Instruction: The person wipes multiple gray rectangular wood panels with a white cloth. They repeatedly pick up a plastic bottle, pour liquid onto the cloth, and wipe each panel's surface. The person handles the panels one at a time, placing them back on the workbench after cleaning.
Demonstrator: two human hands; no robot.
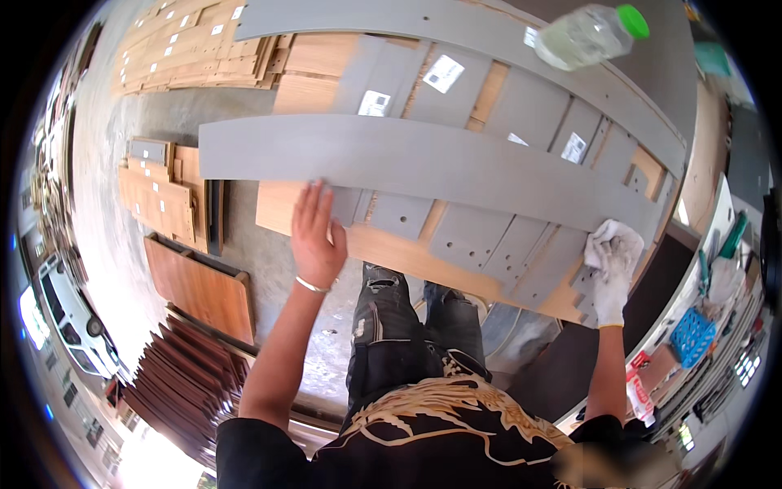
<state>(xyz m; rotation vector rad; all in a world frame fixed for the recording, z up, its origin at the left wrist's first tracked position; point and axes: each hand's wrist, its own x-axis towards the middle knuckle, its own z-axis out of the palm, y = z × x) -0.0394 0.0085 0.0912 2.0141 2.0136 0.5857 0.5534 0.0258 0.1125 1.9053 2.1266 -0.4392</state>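
The left hand (316, 236) lies flat and spread, fingers pointing far, with the fingertips on the near edge of a long grey board (423, 167) that runs left to right across a stack of panels (456, 236). The right hand (612, 281), in a white glove, is closed round a white rag (612, 238) pressed against the board's right end. The board lies on top of shorter grey and wood-coloured panels, some with white labels and drilled holes. It looks thin, stiff and flat, with a smooth laminate face that would likely be slippery under a bare palm; being so long, it probably flexes a little and is awkward rather than heavy. The long edges, taken well apart toward both ends, seem the safest hold, and corners may chip if knocked. A clear bottle (588, 34) with a green cap lies on another grey board at far right. More wood panels (159, 200) sit on the floor at left.
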